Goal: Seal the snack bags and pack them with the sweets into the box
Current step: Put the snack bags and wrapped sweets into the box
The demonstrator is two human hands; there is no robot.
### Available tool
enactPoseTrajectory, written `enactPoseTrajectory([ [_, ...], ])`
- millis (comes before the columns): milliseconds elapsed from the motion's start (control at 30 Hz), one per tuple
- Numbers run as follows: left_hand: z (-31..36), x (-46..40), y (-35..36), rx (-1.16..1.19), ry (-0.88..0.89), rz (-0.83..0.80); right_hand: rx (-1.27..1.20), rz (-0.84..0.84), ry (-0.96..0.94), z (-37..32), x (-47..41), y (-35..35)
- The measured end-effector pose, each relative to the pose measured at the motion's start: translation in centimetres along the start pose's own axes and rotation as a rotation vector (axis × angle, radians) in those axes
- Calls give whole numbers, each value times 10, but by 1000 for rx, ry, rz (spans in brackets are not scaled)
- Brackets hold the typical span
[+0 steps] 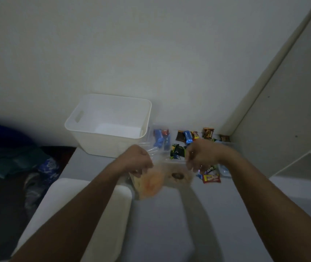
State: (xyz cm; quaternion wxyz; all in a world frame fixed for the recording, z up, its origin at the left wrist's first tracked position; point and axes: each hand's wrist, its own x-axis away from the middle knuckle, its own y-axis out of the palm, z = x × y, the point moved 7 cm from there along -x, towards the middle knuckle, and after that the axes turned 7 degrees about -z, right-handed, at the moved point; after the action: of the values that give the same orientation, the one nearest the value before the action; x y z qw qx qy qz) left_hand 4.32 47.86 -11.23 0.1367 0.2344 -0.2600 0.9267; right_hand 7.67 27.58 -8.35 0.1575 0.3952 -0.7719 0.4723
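A clear snack bag [160,179] with orange and brown contents hangs blurred between my hands above the table. My left hand [138,160] grips the bag's left top corner. My right hand [201,156] pinches its right top corner. A white plastic box [86,135] with handle slots stands on the table behind my left hand; its inside looks bare. Wrapped sweets [186,138] in blue, brown, black and yellow lie scattered to the right of the box. A red wrapped sweet [211,178] lies below my right hand.
The grey table [169,224] runs along a white wall. A white chair back [71,205] stands at the table's left front. A white shelf unit [290,120] closes in the right side. Dark clothes [18,161] lie on the floor to the left.
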Motion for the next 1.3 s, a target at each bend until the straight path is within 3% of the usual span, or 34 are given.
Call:
enactPoseTrajectory([
  [200,67,29,-76,243,64,166,-276,212,-186,-59,28,-96],
  [433,93,8,-159,290,114,308,-434,388,-398,-132,-4,-146],
  [567,80,-36,-183,316,51,349,-425,422,-320,-149,-69,-155],
  [833,3,-133,-186,373,-133,450,-257,281,-81,-138,-203,-121],
  [1067,-33,-183,-167,429,-205,430,-141,259,-2,-116,-251,-111],
  [1200,-28,-192,-145,422,-202,227,22,316,24,-114,-253,-119],
  [1300,-25,-193,-135,408,-197,134,-16,357,23,-108,-245,-126],
])
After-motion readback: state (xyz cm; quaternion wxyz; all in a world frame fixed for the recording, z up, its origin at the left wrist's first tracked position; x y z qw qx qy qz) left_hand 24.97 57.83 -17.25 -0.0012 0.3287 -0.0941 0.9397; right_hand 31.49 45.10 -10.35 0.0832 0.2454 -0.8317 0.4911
